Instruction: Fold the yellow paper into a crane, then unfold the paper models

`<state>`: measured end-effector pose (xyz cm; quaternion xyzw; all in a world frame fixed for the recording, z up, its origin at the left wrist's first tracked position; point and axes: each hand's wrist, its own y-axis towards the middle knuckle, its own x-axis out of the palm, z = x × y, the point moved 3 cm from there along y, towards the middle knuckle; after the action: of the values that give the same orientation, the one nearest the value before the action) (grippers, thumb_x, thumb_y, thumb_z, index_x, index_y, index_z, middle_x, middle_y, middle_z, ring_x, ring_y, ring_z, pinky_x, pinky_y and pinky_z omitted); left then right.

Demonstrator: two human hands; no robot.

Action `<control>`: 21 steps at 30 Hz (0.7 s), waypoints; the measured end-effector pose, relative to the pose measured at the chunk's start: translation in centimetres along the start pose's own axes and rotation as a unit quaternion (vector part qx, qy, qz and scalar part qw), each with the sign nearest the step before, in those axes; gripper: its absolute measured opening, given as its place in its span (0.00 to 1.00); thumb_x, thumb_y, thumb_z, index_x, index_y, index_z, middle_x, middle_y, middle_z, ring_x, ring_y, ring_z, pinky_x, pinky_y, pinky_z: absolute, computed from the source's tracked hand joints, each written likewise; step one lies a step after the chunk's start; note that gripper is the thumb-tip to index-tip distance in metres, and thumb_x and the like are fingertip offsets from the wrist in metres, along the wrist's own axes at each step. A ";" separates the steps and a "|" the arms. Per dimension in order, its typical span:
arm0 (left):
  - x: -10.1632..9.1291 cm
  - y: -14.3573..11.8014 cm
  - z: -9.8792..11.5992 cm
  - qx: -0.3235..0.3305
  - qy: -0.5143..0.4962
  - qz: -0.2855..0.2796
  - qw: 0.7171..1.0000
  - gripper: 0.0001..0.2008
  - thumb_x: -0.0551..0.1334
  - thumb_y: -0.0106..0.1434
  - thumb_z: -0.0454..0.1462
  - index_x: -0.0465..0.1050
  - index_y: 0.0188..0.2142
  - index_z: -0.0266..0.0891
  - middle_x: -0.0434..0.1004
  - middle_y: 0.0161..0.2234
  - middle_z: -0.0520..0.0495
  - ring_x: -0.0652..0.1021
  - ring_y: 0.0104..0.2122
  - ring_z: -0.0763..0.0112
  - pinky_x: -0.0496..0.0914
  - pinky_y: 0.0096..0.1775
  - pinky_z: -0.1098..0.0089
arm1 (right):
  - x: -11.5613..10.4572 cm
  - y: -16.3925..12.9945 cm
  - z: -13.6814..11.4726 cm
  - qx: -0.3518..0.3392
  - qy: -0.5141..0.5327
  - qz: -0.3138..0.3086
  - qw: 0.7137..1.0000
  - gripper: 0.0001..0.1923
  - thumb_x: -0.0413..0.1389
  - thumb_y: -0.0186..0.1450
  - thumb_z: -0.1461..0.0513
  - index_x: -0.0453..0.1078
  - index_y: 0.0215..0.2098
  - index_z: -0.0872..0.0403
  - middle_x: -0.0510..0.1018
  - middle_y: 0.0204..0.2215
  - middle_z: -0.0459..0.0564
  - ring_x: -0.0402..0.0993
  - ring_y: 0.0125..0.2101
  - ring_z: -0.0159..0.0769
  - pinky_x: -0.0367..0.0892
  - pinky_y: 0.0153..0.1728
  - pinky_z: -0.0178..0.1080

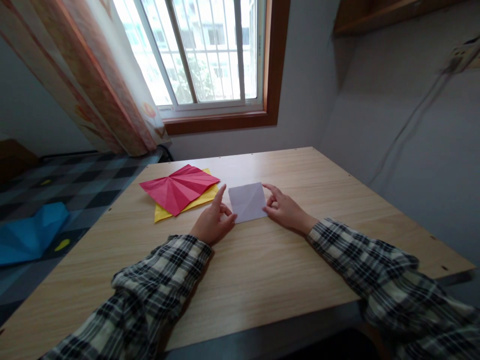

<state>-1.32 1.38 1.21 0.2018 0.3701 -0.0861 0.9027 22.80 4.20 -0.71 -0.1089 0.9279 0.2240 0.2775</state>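
A white square of paper (248, 202) with a faint diagonal crease lies on the wooden table in front of me. My left hand (216, 216) is at its lower left corner, index finger pointing up and the other fingers curled, with the thumb side touching the corner. On the paper's right side, my right hand (285, 207) has its index fingertip at the upper corner and its thumb on the lower edge area. Left of the paper, a pink creased sheet (178, 187) rests on top of a yellow sheet (163, 214).
The wooden table (270, 280) stands below a barred window (210, 60). At the left, a blue folded paper (33, 232) lies on a checked cloth (86, 175). A floral curtain (97, 75) hangs there. On the right wall, a cable (405, 125) runs down from a socket (463, 56).
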 end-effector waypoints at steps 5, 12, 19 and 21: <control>-0.5 -0.2 1.1 0.108 0.097 0.021 0.989 0.26 0.61 0.66 0.37 0.64 0.62 0.42 0.76 0.31 0.52 0.76 0.31 0.68 0.71 0.39 0.64 | -0.1 -0.1 -0.2 0.000 -0.019 -0.006 1.000 0.39 0.58 0.62 0.68 0.52 0.69 0.53 0.75 0.31 0.44 0.72 0.31 0.34 0.69 0.37 0.37; 0.2 -0.2 1.5 0.264 0.138 -0.040 0.954 0.15 0.58 0.69 0.37 0.74 0.54 0.43 0.76 0.55 0.40 0.74 0.55 0.58 0.69 0.56 0.52 | -0.4 0.1 -0.9 -0.020 -0.077 -0.021 0.997 0.32 0.58 0.61 0.69 0.62 0.64 0.56 0.76 0.31 0.45 0.70 0.31 0.33 0.66 0.36 0.36; 1.5 -0.2 -0.3 0.223 0.156 -0.161 0.948 0.20 0.54 0.73 0.40 0.70 0.61 0.45 0.69 0.64 0.43 0.69 0.64 0.58 0.62 0.65 0.50 | -0.6 0.4 -1.1 -0.063 -0.192 -0.052 0.978 0.11 0.59 0.64 0.65 0.79 0.44 0.55 0.78 0.30 0.49 0.71 0.35 0.38 0.64 0.44 0.42; 1.5 -0.2 -0.2 0.212 0.157 -0.166 0.950 0.20 0.54 0.73 0.40 0.69 0.62 0.45 0.68 0.64 0.43 0.68 0.64 0.58 0.61 0.65 0.50 | -0.7 0.4 -1.0 -0.064 -0.203 -0.052 0.976 0.11 0.59 0.65 0.64 0.80 0.44 0.55 0.78 0.32 0.51 0.71 0.37 0.39 0.65 0.46 0.43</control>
<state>-0.50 1.26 -0.05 0.3353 0.5085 -0.2785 0.7426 22.76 4.13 0.55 -0.1267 0.8290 0.2854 0.4641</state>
